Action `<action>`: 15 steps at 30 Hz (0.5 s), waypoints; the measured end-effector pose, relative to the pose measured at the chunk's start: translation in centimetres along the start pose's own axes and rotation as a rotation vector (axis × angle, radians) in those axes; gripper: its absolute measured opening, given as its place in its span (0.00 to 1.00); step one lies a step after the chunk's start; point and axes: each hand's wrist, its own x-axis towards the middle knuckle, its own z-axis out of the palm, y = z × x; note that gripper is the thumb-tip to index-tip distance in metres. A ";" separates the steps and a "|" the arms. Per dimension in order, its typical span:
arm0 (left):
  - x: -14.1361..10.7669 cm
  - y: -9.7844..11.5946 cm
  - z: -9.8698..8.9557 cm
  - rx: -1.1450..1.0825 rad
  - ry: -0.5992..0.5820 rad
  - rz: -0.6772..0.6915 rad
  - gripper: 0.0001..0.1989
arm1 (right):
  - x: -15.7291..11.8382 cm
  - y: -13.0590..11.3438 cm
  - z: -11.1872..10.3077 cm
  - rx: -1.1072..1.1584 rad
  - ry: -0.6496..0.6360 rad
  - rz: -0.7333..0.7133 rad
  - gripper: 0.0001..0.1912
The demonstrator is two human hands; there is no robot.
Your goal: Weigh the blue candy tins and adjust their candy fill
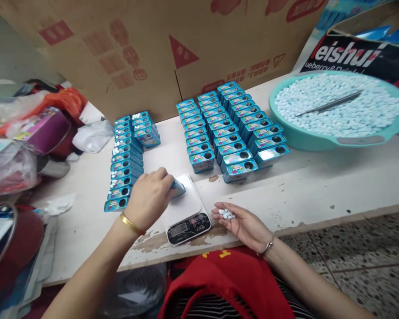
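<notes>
My left hand (151,195) grips a small blue tin (177,189) from above, over the white plate of a kitchen scale (190,195). The fingers hide most of that tin, and I cannot tell whether it touches the plate. Just right of the scale, my right hand (242,223) is palm up, its fingers cupped around several pale candies (226,214). Left of my left hand runs a column of blue tins (121,165), some with candies on top by their round holes. More blue tins (229,128) stand in rows beyond the scale.
A turquoise basin (306,138) full of pale candies stands at the right, with a dark pointed blade-like tool (330,103) lying on them. A large cardboard box (146,57) closes off the back. Plastic bags (13,155) and a red container (20,239) crowd the left.
</notes>
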 end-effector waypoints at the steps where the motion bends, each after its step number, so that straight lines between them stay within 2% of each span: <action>1: -0.3 0.7 0.4 -0.018 -0.013 0.002 0.08 | -0.2 0.1 0.0 -0.002 -0.005 0.007 0.07; 5: -0.7 1.4 2.0 -0.065 -0.024 -0.011 0.08 | -1.1 0.5 0.1 0.003 -0.034 0.019 0.08; 7: -1.0 0.9 2.0 -0.099 0.030 -0.027 0.10 | -1.4 0.6 0.1 0.008 -0.036 0.018 0.08; 11: -2.9 -0.4 0.5 -0.292 0.288 -0.105 0.18 | -2.0 0.7 -0.1 0.011 -0.042 0.035 0.08; 15: -6.3 -1.6 -0.8 -0.466 0.565 -0.356 0.12 | -2.5 1.0 -0.1 0.012 -0.053 0.062 0.09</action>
